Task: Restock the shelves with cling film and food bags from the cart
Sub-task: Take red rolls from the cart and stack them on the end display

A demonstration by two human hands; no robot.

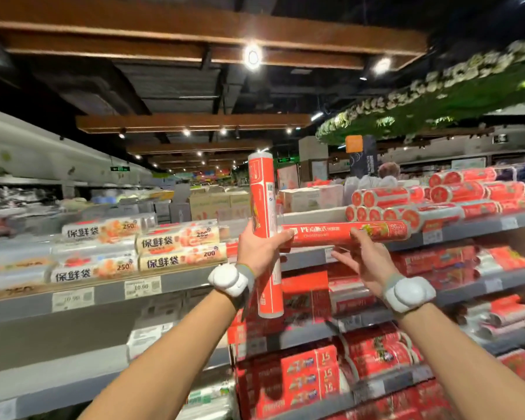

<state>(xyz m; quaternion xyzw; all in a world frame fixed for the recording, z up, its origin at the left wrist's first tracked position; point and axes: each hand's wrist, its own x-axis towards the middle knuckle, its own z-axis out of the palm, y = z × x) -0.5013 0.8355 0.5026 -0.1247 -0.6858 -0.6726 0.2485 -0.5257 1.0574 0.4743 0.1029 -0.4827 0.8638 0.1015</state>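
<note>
Two rolls meet at the top shelf (455, 234): the left hand (259, 248) grips an upright roll (262, 213), while the right hand (359, 259), fingers loosely open, steadies the nearer horizontal roll (343, 233) lying along the shelf's front edge.

Overhead, wooden ceiling beams (194, 122), round spotlight (252, 57), leafy canopy with white flowers (437, 89); beyond, orange hanging sign (354, 143).

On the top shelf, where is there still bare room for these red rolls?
Bare shelf shows between the white cartons behind and the stacked red rolls at right. The horizontal red roll under the right hand fronts it. Left, the cream food-bag boxes crowd their shelf.
</note>
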